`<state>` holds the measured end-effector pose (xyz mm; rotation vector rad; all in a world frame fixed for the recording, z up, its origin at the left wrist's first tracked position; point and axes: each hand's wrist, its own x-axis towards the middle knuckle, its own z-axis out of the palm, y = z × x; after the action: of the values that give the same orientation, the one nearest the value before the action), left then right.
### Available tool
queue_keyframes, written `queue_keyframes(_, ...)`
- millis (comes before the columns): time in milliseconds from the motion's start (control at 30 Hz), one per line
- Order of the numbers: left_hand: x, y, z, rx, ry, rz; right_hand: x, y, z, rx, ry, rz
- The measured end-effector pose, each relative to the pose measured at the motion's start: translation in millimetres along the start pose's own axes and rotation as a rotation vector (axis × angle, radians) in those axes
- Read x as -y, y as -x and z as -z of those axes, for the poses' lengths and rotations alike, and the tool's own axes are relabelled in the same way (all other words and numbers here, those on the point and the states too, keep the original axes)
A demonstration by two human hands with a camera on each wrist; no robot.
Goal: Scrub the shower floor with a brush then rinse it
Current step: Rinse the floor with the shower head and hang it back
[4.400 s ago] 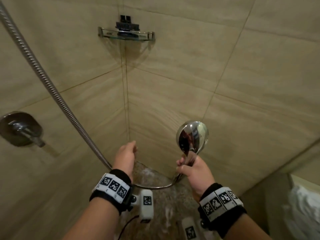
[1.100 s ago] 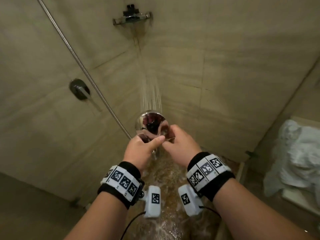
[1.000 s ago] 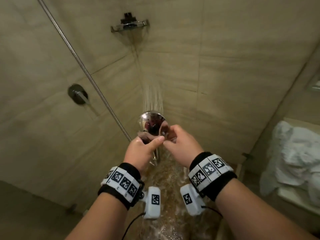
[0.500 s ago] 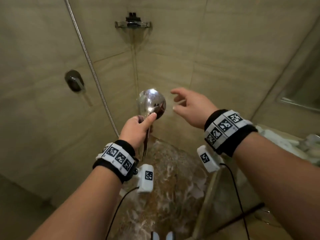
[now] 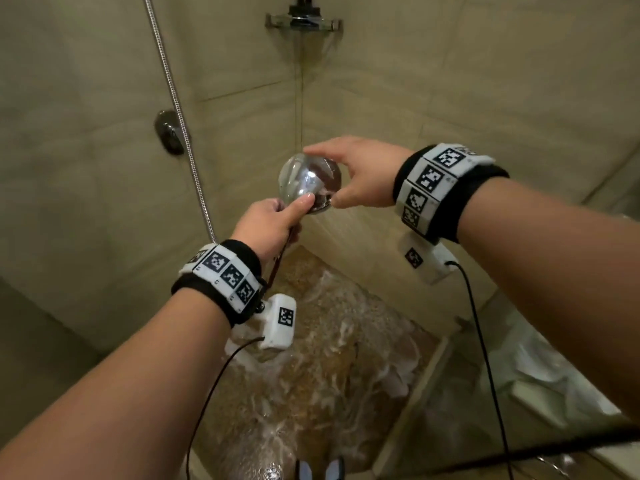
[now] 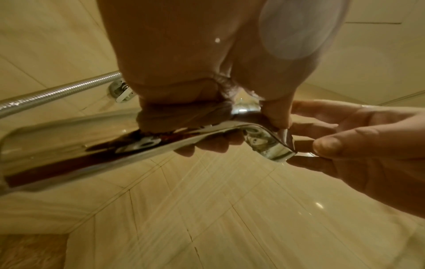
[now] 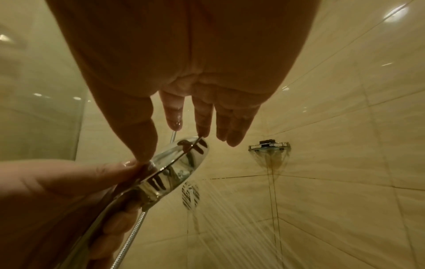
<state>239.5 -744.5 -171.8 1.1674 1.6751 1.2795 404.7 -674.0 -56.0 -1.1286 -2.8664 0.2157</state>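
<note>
- Step in hand: the rinse, by my judgement. Water streams from the shower head against the tiled wall, and the shower floor lies wet and foamy below both arms.
- Left hand: fingers curled round the chrome handle of the shower head, thumb laid along it up to the back of the head. The grip looks firm in the left wrist view.
- Right hand: fingers nearly straight, thumb and fingertips touching the rim of the head on its right side. They touch it; they do not wrap it.
- No brush shows in any view; where it lies cannot be told.
- Hose runs up the left wall past the mixer valve; a corner shelf sits high in the wall joint, well clear of the hands.
- Finding: the spray is aimed at the wall, not down at the floor.
- Next move calls for: tipping the head downward so the water strikes the foam, then sweeping it across the floor, presumably toward the drain, which I cannot locate with certainty. One hand on the handle would suffice.
- Risk: wet chrome and a pulling hose may turn the head in the grip.
</note>
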Motion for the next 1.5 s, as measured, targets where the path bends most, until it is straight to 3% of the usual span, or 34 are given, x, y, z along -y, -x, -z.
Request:
queue_keyframes(167,-4.4,-11.8,-16.8,-0.021,-0.089,0.004,-22.6,-23.0,-17.2,0.097,0.106,0.021)
queue_keyframes(300,-4.7,-14.6,-35.7,-0.049,-0.185,0.017,-39.8,-31.2,-30.7,0.093,0.189,0.037)
queue_keyframes(500,-4.4,-18.2,-50.1,-0.069,-0.158,0.026,-41.4,-38.0,-41.6,0.092,0.269,0.05)
queue_keyframes(667,-1.8,-21.6,-41.4,-0.004,-0.087,-0.012,-35.4,-36.7,-40.2,0.029,0.276,0.049)
queue_keyframes(900,29.1,-21.7,-0.2,0.106,-0.178,-0.069,-8.4,-43.1,-46.0,0.014,0.344,0.024)
queue_keyframes(1167,62.5,-10.4,37.7,0.121,-0.324,-0.052,16.1,-54.2,-62.8,0.01,0.36,0.016)
queue_keyframes(1500,79.6,-7.8,44.1,0.109,-0.247,-0.055,12.2,-57.3,-74.6,0.004,0.294,0.011)
